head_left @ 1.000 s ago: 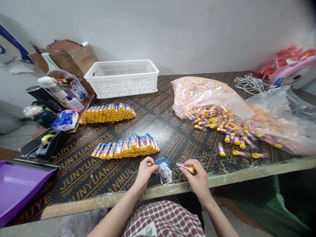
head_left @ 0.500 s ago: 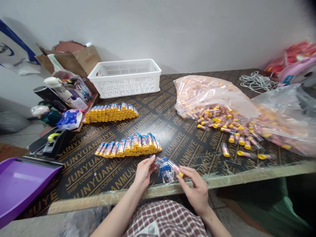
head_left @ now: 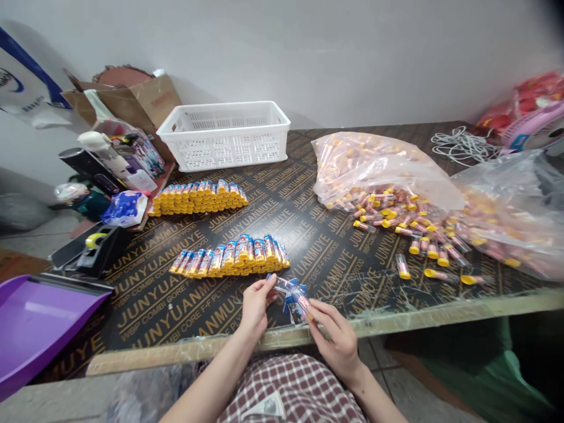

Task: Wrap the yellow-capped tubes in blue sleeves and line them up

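My right hand (head_left: 333,338) is closed on a small clear tube (head_left: 301,301) with a yellow cap, held tilted near the table's front edge. Pinched in my left hand (head_left: 256,305) is a clear label sleeve (head_left: 283,284) with blue print. The tube's upper end meets or overlaps the sleeve; whether it is inside I cannot tell. Several blue printed sleeves (head_left: 288,306) lie on the table behind the tube, partly hidden. Just beyond my left hand is a stacked row of labelled tubes (head_left: 229,257) with yellow caps. A second such stack (head_left: 198,198) lies farther back.
A plastic bag (head_left: 374,158) spills many unlabelled tubes (head_left: 409,220) at the right. At the back stands a white basket (head_left: 229,150). A tape dispenser (head_left: 90,252) and purple dustpan (head_left: 39,329) are at the left. White cable (head_left: 462,145) and a pink fan (head_left: 535,129) sit back right.
My right hand has moved left with the tube, bringing it up to the sleeve. My left hand stays nearly in place, still pinching the sleeve.
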